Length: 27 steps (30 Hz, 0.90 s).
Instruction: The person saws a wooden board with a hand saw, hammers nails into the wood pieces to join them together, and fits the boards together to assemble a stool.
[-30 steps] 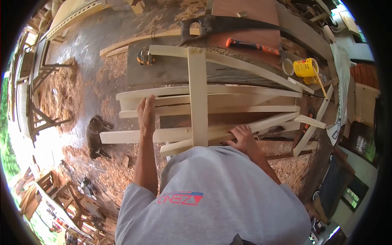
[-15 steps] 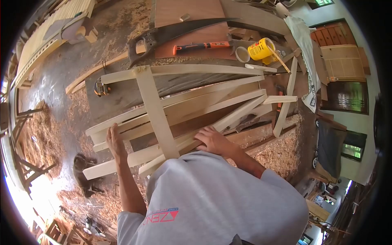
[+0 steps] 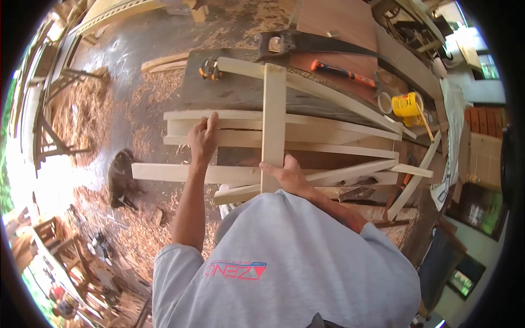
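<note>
A pale wooden crosspiece (image 3: 274,115) lies across several long, thin wooden rails (image 3: 339,128). My right hand (image 3: 289,174) is closed round the crosspiece near its lower end, with the thumb over its face. Further left, my left hand (image 3: 203,141) is at the left ends of the rails, fingers bent and together on the pale wood; its grip is partly hidden. Below it, another long board (image 3: 186,173) reaches left. The lower end of the crosspiece meets my grey shirt (image 3: 306,257).
Beyond the rails are a handsaw (image 3: 322,45), an orange and black tool (image 3: 344,72), a tape measure (image 3: 209,68) and a yellow tub (image 3: 406,105) with a stick. Wood shavings (image 3: 82,115) cover parts of the floor. A dark object (image 3: 120,177) stands at the left.
The view has turned and shifted. My right hand has gone from the rails to the crosspiece. The fingers of my left hand, earlier stretched upward, are now bent at the rails.
</note>
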Motion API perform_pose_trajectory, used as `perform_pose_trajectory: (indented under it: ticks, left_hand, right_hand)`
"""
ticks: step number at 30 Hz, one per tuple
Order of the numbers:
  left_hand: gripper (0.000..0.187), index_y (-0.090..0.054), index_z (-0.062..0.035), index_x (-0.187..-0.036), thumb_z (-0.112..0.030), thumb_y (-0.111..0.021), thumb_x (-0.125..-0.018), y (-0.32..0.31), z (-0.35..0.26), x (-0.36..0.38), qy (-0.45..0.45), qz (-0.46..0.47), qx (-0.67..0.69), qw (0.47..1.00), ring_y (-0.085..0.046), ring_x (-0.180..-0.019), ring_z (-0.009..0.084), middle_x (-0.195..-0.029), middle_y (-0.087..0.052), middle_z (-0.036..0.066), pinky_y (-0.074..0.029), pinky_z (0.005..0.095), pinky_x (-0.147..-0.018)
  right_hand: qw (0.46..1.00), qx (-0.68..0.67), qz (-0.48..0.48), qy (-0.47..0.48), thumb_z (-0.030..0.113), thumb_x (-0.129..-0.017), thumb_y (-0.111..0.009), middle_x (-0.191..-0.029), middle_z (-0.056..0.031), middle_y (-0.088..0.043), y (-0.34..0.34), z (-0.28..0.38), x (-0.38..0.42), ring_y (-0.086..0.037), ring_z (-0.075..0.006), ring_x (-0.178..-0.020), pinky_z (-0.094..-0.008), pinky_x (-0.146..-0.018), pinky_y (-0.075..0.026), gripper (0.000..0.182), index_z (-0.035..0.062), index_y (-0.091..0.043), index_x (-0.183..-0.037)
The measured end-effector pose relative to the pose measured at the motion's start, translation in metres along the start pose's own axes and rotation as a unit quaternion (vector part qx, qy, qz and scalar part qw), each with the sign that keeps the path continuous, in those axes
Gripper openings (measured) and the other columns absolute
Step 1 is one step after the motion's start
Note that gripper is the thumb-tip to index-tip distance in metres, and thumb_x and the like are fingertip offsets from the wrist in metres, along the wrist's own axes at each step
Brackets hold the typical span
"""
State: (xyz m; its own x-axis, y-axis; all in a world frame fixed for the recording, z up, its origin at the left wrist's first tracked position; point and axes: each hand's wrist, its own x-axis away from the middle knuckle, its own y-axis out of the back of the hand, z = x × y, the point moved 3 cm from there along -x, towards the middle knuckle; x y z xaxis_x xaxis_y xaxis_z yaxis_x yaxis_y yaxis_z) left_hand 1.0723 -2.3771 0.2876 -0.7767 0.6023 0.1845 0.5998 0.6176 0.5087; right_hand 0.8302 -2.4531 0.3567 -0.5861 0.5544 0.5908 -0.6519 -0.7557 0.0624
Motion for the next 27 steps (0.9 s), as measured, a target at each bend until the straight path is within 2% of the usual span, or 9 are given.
perform_pose_trajectory:
  ticks: [1,4,8,15,18,20,22,25,27]
  left_hand:
    - [0.043,-0.062,-0.0043,-0.071,-0.041,-0.056,-0.091,0.000,-0.001,-0.001,-0.028,-0.014,-0.021,0.999,-0.053,-0.070,0.0280,-0.069,-0.058,0.014,-0.039,0.0380,-0.067]
    - [0.043,-0.065,-0.0056,-0.073,-0.043,-0.056,-0.091,-0.008,0.006,-0.007,-0.109,-0.084,-0.092,0.986,-0.054,-0.083,0.0357,-0.078,-0.064,0.013,-0.036,0.0440,-0.078]
    - [0.049,-0.063,-0.0053,-0.071,-0.048,-0.052,-0.091,-0.007,0.003,-0.007,-0.047,-0.058,-0.105,0.992,-0.052,-0.094,0.0347,-0.084,-0.065,0.014,-0.030,0.0423,-0.087]
    - [0.059,-0.070,-0.0048,-0.081,-0.056,-0.043,-0.093,-0.015,0.015,-0.009,-0.068,-0.063,-0.156,0.984,-0.050,-0.109,0.0356,-0.094,-0.067,0.015,-0.023,0.0473,-0.101]
    - [0.059,-0.072,-0.0048,-0.089,-0.055,-0.042,-0.094,-0.007,0.008,-0.009,-0.042,-0.006,-0.164,0.985,-0.052,-0.108,0.0368,-0.103,-0.067,0.015,-0.028,0.0439,-0.101]
    - [0.055,-0.072,-0.0054,-0.096,-0.053,-0.044,-0.095,-0.004,0.019,-0.021,0.046,0.087,-0.106,0.989,-0.057,-0.100,0.0362,-0.105,-0.068,0.014,-0.037,0.0401,-0.096]
    - [0.051,-0.071,-0.0034,-0.101,-0.049,-0.049,-0.095,-0.016,0.049,-0.025,-0.034,0.025,0.105,0.994,-0.061,-0.093,0.0289,-0.099,-0.070,0.013,-0.044,0.0354,-0.086]
    - [0.048,-0.067,0.0002,-0.092,-0.045,-0.053,-0.095,-0.008,0.017,-0.012,-0.007,0.015,0.206,0.978,-0.057,-0.084,0.0178,-0.082,-0.066,0.008,-0.044,0.0313,-0.078]
    - [0.046,-0.061,-0.0010,-0.080,-0.044,-0.054,-0.095,-0.001,0.018,-0.015,0.028,0.105,0.202,0.973,-0.049,-0.074,0.0117,-0.073,-0.056,0.002,-0.041,0.0294,-0.070]
  right_hand:
    - [0.999,-0.041,-0.008,0.011,0.028,-0.083,-0.073,-0.099,-0.0111,-0.065,-0.002,-0.010,-0.003,-0.060,-0.0171,-0.089,-0.0300,-0.078,-0.048,0.042,-0.0036,-0.058,-0.107]
    - [0.998,-0.055,-0.003,0.023,0.028,-0.084,-0.073,-0.097,-0.0084,-0.063,-0.001,0.006,0.007,-0.058,-0.0150,-0.087,-0.0280,-0.078,-0.047,0.042,-0.0026,-0.056,-0.106]
    - [0.991,-0.127,-0.022,0.041,0.026,-0.083,-0.075,-0.093,-0.0037,-0.059,0.003,0.017,0.017,-0.055,-0.0107,-0.083,-0.0245,-0.076,-0.045,0.040,0.0001,-0.054,-0.106]
    - [0.983,-0.171,-0.002,0.060,0.020,-0.083,-0.074,-0.090,-0.0014,-0.058,0.019,0.060,0.067,-0.055,-0.0079,-0.081,-0.0235,-0.072,-0.046,0.036,0.0022,-0.054,-0.106]
    - [0.981,-0.175,0.017,0.084,0.016,-0.083,-0.073,-0.094,-0.0034,-0.061,0.026,0.064,0.073,-0.059,-0.0110,-0.084,-0.0261,-0.076,-0.049,0.036,0.0002,-0.054,-0.109]
    - [0.988,-0.130,0.037,0.078,0.015,-0.082,-0.073,-0.099,-0.0075,-0.065,0.020,0.074,0.073,-0.061,-0.0149,-0.088,-0.0272,-0.079,-0.049,0.037,-0.0010,-0.054,-0.109]
    - [0.980,-0.155,0.037,0.116,0.017,-0.081,-0.074,-0.100,-0.0115,-0.066,0.010,0.056,0.056,-0.062,-0.0173,-0.092,-0.0276,-0.082,-0.049,0.042,-0.0041,-0.053,-0.110]
    - [0.985,-0.149,-0.024,0.081,0.023,-0.077,-0.078,-0.101,-0.0143,-0.065,0.000,0.003,0.022,-0.061,-0.0190,-0.093,-0.0286,-0.083,-0.049,0.053,-0.0079,-0.052,-0.111]
    - [0.989,-0.124,-0.037,0.072,0.030,-0.073,-0.081,-0.104,-0.0172,-0.062,-0.007,-0.025,-0.001,-0.060,-0.0209,-0.096,-0.0311,-0.084,-0.049,0.063,-0.0104,-0.051,-0.111]
